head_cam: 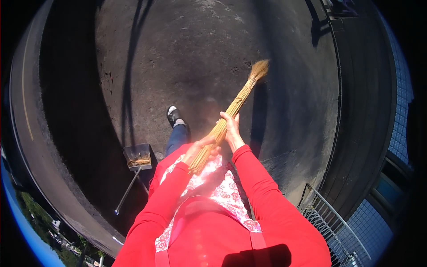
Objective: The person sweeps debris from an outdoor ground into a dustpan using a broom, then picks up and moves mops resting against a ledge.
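A straw hand broom [238, 101], bound with ties along its length, slants in front of my body. Its loose bristle end points away to the upper right, above the pavement. My left hand [204, 147] wraps around the butt end close to my floral apron [230, 190]. Higher on the bundle, my right hand [231, 126] grips it with the thumb laid along the straw. To my left on the ground stands a metal dustpan [137, 152] with a long handle [128, 190]. Dry straw-coloured debris [140, 161] lies inside it.
Dark, rough pavement [200, 60] spreads ahead, crossed by long shadows. My left foot [174, 115] wears a dark slipper. A metal railing or rack [337, 220] stands at the lower right, near a blue tiled wall [400, 113]. Off to the left runs a road [28, 100] with a yellow line.
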### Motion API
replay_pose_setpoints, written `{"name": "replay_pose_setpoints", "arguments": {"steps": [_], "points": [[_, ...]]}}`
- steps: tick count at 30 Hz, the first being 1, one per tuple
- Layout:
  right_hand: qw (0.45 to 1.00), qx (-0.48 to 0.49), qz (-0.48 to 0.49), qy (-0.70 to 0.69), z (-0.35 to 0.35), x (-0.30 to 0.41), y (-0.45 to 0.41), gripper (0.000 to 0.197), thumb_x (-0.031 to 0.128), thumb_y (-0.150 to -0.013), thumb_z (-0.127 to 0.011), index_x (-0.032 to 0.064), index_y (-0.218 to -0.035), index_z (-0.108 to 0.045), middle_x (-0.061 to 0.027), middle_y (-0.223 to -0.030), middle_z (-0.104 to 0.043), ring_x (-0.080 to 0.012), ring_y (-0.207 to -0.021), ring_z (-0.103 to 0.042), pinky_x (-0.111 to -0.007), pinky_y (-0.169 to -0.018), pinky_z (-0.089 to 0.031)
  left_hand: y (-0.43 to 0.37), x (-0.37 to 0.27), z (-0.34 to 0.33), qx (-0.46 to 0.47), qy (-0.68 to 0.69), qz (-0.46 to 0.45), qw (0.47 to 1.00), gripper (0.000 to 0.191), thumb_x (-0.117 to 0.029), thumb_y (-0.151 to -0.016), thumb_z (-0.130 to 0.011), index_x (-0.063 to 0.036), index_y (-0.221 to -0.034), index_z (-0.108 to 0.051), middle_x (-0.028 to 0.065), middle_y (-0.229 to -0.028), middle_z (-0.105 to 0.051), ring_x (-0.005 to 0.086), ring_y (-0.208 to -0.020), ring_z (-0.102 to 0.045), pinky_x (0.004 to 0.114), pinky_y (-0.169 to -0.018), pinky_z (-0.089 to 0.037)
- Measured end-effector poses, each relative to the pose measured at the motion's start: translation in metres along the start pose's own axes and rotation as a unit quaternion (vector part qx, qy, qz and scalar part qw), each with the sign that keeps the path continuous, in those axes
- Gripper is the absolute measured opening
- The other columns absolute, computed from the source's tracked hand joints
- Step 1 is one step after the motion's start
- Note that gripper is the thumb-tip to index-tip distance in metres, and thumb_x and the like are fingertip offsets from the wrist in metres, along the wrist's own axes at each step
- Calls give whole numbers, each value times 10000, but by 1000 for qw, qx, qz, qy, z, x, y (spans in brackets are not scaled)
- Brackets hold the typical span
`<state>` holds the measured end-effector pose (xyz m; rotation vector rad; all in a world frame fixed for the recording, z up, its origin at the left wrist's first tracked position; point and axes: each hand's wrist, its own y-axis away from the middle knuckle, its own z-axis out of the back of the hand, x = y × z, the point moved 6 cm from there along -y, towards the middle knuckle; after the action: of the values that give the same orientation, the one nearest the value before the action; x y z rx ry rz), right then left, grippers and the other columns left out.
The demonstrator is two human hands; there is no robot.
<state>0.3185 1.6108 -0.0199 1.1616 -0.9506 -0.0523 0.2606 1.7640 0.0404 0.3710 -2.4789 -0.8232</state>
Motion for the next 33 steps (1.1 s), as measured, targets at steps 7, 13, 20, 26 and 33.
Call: {"name": "replay_pose_setpoints", "arguments": {"steps": [7,13,20,26,33], "points": [[945,186,-86,254,-223,-83,48,1161,102,-663,-749,104,-1522,33,-175,-1162,-550,-217,-962,-591,-328,-750,-521,151,-76,28,31,223,-206,952,429,-321,-963,-510,11,-1223,-429,126,-886,-480,127,-622,-476,247,-479,-427],[877,407,-149,208,-335,-113,144,1172,135,-676,-755,92,-1519,58,-161,-1265,-485,-213,-1041,-548,-335,-812,-502,242,-78,23,-74,226,-335,912,404,-376,-952,-518,-14,-1121,-455,91,-853,-478,134,-613,-449,257,-492,-416],[948,263,25,179,-276,43,43,945,115,-747,-724,63,-1475,-126,-130,-1070,-545,-217,-873,-586,-334,-740,-527,169,-138,-60,-13,37,-244,969,466,-243,-924,-566,-122,-1350,-420,113,-893,-551,130,-602,-502,236,-487,-437],[937,207,-10,281,-302,142,-72,388,130,-772,-678,55,-1084,-458,-112,-848,-552,-244,-713,-591,-407,-615,-526,66,-216,-144,14,89,-286,954,415,-235,-921,-576,-99,-1295,-461,80,-830,-571,131,-614,-563,249,-522,-499],[736,511,-52,441,-427,111,48,546,105,-786,-684,100,-1240,-383,-36,-836,-521,-116,-684,-535,-248,-570,-449,121,-193,-156,-134,110,-531,829,479,-221,-957,-532,-143,-1395,-358,81,-863,-579,170,-561,-612,300,-472,-537]]}}
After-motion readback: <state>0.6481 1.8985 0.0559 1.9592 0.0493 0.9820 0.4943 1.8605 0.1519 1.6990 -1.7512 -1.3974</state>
